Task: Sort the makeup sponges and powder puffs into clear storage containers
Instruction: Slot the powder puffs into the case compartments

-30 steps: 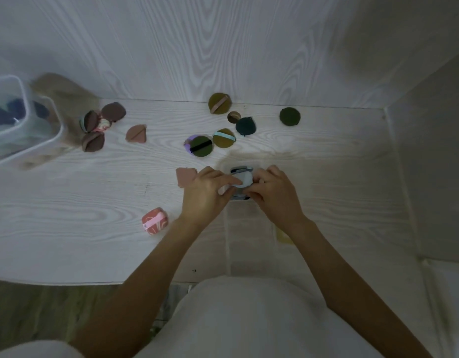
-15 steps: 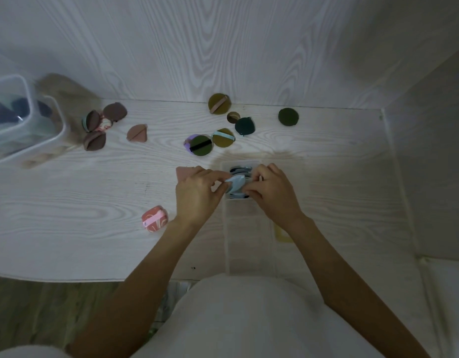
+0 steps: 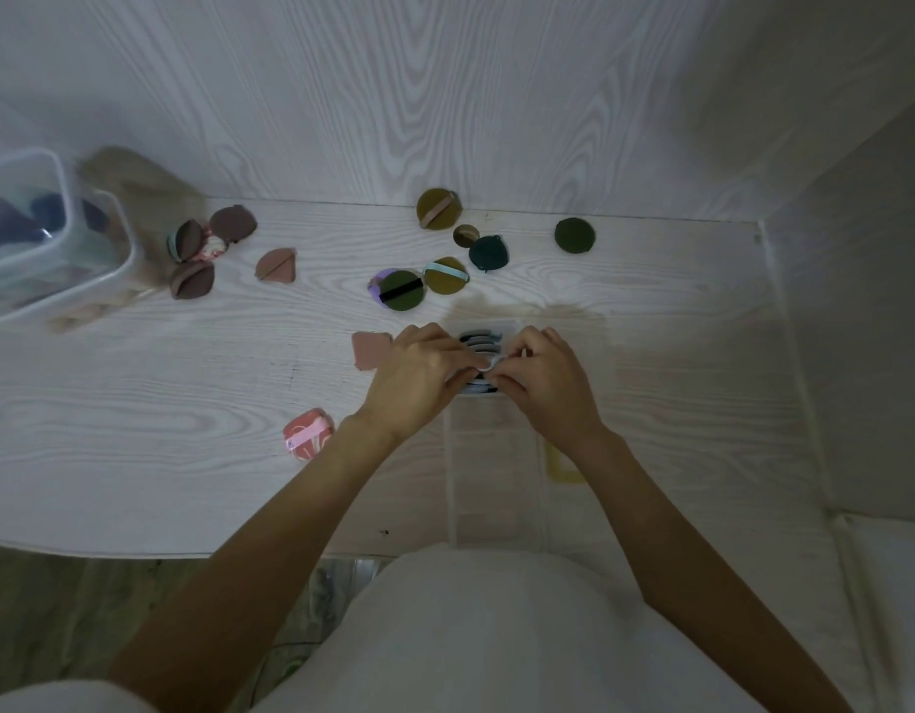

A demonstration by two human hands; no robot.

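While bare tabletop (image 3: 136, 455) lies open to my left and the wall closes in on the right, my left hand (image 3: 419, 375) and right hand (image 3: 545, 380) meet fingertip to fingertip, pinching a pale puff (image 3: 488, 363) over the far end of a narrow clear container (image 3: 496, 476) near me. Loose puffs (image 3: 401, 290) lie farther off.

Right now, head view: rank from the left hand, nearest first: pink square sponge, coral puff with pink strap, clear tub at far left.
From the left hand:
1. Pink square sponge, touching its far-left side.
2. Coral puff, near-left, by the wrist.
3. Clear tub, far left edge.
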